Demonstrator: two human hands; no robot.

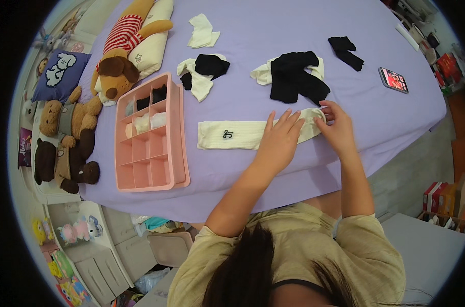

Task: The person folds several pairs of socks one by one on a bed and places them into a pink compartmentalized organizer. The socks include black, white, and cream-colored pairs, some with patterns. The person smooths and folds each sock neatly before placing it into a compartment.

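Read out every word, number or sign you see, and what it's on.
Long white sock: dark looped mark, no clear word.
Phone: red on screen, details too small to read.
Plum item: pale lettering, too blurred.
Blue cushion: dog picture, no text seen.

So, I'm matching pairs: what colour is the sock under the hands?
The sock is cream with a black motif, best seen in the head view.
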